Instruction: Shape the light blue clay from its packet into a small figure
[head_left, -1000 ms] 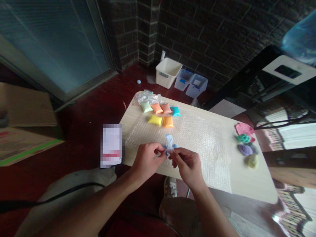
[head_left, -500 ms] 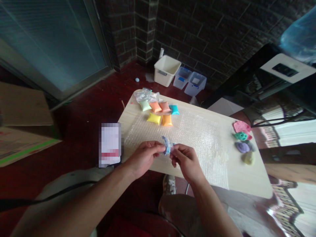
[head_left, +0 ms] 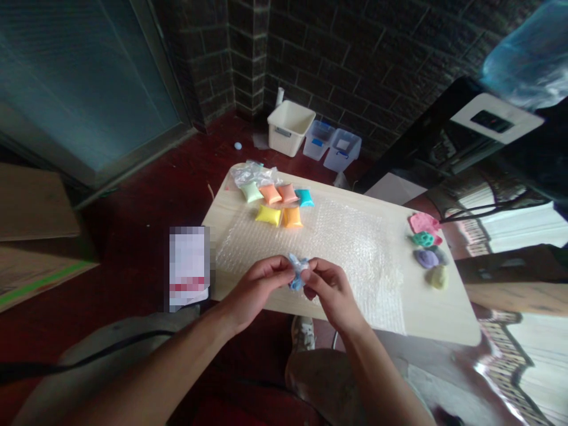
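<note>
Pinched between both hands, over the near side of the table, is a crumpled clear plastic packet with blue clay-like stuff (head_left: 297, 280) in it. My left hand (head_left: 261, 289) grips its left side between thumb and fingers. On the other side, the thumb and bent fingers of my right hand (head_left: 332, 291) close on the packet. Beyond them lie soft pillow-shaped packets: a yellow packet (head_left: 268, 215), an orange packet (head_left: 292, 217), a turquoise packet (head_left: 304, 197), a pale green packet (head_left: 251, 192) and two peach-coloured ones.
Bubble wrap (head_left: 355, 254) covers much of the wooden table (head_left: 448, 313). Pink (head_left: 425, 223), green (head_left: 423, 239), purple (head_left: 426, 258) and pale yellow (head_left: 439, 277) clay lumps sit at the right. Crumpled clear plastic (head_left: 252, 174) lies at the back left. Bins (head_left: 290, 127) stand behind, a cardboard box (head_left: 39, 236) left.
Both hands have come slightly closer together, and the blue packet between them has turned and bunched up. The camera view has shifted slightly, moving the table leftward in the picture.
</note>
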Demonstrator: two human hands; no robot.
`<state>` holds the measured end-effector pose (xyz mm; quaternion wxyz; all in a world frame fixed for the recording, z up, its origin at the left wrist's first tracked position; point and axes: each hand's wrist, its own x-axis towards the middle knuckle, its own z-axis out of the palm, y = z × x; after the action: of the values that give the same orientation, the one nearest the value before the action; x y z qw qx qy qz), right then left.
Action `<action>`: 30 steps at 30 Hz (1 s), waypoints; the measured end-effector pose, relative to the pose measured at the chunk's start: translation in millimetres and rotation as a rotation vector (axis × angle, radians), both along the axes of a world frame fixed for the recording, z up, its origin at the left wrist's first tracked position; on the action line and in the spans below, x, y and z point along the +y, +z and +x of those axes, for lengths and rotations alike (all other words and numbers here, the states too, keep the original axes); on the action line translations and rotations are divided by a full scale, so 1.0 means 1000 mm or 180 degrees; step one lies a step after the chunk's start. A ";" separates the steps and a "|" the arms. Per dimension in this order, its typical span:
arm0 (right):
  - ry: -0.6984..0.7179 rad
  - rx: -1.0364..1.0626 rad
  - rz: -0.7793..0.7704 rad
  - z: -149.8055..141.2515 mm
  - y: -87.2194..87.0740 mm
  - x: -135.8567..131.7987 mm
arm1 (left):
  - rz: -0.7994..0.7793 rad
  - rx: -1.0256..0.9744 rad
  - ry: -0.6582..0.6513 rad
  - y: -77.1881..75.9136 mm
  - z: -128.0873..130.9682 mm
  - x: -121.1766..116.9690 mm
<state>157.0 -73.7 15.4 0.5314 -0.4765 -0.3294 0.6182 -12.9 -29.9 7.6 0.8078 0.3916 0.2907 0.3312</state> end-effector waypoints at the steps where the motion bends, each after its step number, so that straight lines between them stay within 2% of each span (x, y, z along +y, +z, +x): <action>1: 0.0025 -0.0216 0.0088 0.002 0.000 0.000 | 0.0134 0.0107 0.0042 -0.001 -0.001 0.000; 3: 0.0061 -0.0664 0.0283 0.005 0.000 0.001 | 0.0220 0.0212 0.0108 -0.003 -0.004 0.001; 6: 0.0140 -0.1074 0.0469 0.008 0.003 0.001 | -0.0043 0.0021 0.0053 -0.004 -0.003 0.001; 11: 0.0379 -0.0841 0.0358 0.004 -0.001 0.001 | -0.0669 -0.0772 -0.0172 -0.003 0.002 -0.002; 14: 0.0257 -0.0829 0.0306 -0.002 -0.006 0.002 | -0.0783 -0.0729 -0.0126 -0.001 0.001 -0.002; 16: -0.0072 -0.0989 0.0276 -0.005 -0.007 0.001 | -0.0920 -0.0517 0.0081 0.001 0.000 -0.001; 19: -0.0647 -0.1556 0.0484 -0.007 -0.002 -0.004 | -0.1255 -0.0141 0.0746 0.002 -0.002 0.002; 21: -0.0641 -0.2220 0.0893 -0.009 0.001 -0.009 | -0.1368 0.0039 0.1126 0.002 0.000 0.003; 24: -0.0466 -0.3050 0.1388 -0.015 -0.001 -0.015 | -0.1343 0.0103 0.1335 0.002 0.004 -0.001; 30: -0.0574 -0.3854 0.1592 -0.027 -0.011 -0.014 | -0.1254 0.0049 0.1528 0.006 0.012 -0.012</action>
<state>130.0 -87.7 4.9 0.3966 -0.6277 -0.6625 0.0990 -1.3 -41.8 13.5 0.7646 0.1501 0.4396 0.4468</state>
